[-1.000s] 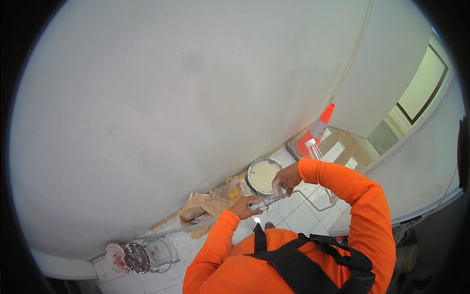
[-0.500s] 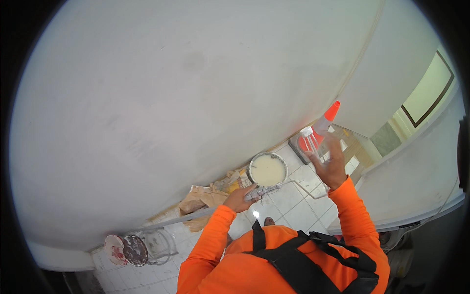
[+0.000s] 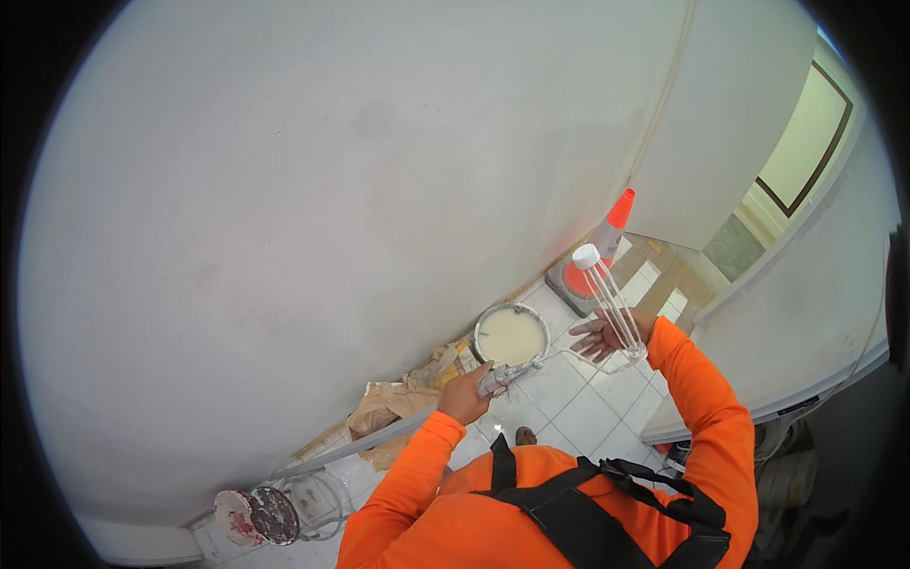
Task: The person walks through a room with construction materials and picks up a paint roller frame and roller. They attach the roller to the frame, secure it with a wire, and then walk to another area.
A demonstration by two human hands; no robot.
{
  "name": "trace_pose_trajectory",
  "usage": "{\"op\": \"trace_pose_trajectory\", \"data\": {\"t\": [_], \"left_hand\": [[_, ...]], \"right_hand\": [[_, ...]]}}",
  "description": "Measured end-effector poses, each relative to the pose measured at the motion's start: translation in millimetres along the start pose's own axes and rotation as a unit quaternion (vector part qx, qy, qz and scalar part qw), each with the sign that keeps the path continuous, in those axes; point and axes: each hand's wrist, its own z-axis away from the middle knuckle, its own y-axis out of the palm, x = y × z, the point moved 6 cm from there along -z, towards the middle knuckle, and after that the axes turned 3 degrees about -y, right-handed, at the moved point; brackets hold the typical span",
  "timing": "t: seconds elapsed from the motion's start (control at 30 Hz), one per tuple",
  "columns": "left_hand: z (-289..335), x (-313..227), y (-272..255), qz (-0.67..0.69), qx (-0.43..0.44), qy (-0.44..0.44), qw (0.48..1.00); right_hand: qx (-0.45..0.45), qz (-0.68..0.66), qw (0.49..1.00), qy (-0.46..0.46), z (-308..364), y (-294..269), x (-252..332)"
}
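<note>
My left hand (image 3: 463, 394) is wrapped around the paint-smeared handle of a paint roller frame (image 3: 614, 302), whose grey pole (image 3: 389, 434) runs back to the lower left. At the other end, its bare wire cage points up and away, tipped with a white cap. No roller sleeve is on the cage. Just behind the wires is my right hand (image 3: 597, 339), fingers spread apart; whether it touches them I cannot tell. Left of that hand, a bucket (image 3: 478, 353) of cream-coloured liquid stands on the tiles.
An orange-and-white traffic cone (image 3: 618, 211) stands against the pale wall (image 3: 360, 209). Crumpled brown paper bags (image 3: 379, 403) lie left of the bucket. Stained round containers (image 3: 274, 517) sit at the lower left. On the right is a low white partition (image 3: 787, 332).
My right hand has moved down and left, from around the cage to behind it, and its fingers have spread. The cage stands out more clearly. My left hand keeps its grip.
</note>
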Motion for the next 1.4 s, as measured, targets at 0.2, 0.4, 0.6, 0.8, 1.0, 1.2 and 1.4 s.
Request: {"op": "trace_pose_trajectory", "data": {"t": [0.2, 0.4, 0.6, 0.8, 1.0, 1.2, 1.4], "left_hand": [[9.3, -8.3, -8.4, -0.029, 0.021, -0.071, 0.997], [10.3, -17.2, -9.6, 0.011, 0.015, -0.039, 0.999], [-1.4, -8.7, -26.2, 0.016, -0.024, -0.006, 1.000], [-23.6, -7.9, -47.8, -0.004, -0.055, -0.052, 0.997], [-40.1, -21.7, -47.8, 0.053, -0.091, -0.014, 0.994], [-50.3, -33.9, -36.0, 0.050, -0.091, -0.022, 0.994], [-56.6, -45.4, -43.2, 0.022, -0.128, -0.039, 0.991]], "right_hand": [[0.153, -0.160, 0.975, 0.032, 3.2, 67.2, -14.5], [0.185, -0.148, 0.971, -0.031, -2.9, 71.5, -28.0], [0.123, -0.158, 0.978, -0.058, -17.0, 39.8, -29.5], [0.051, -0.352, 0.899, -0.254, -22.4, 21.6, -44.8], [0.009, -0.427, 0.835, -0.346, -19.4, 42.8, -35.5], [-0.103, -0.453, 0.797, -0.386, -22.1, 42.0, -42.3], [-0.454, -0.207, 0.814, -0.296, -6.7, 25.7, -54.4]]}}
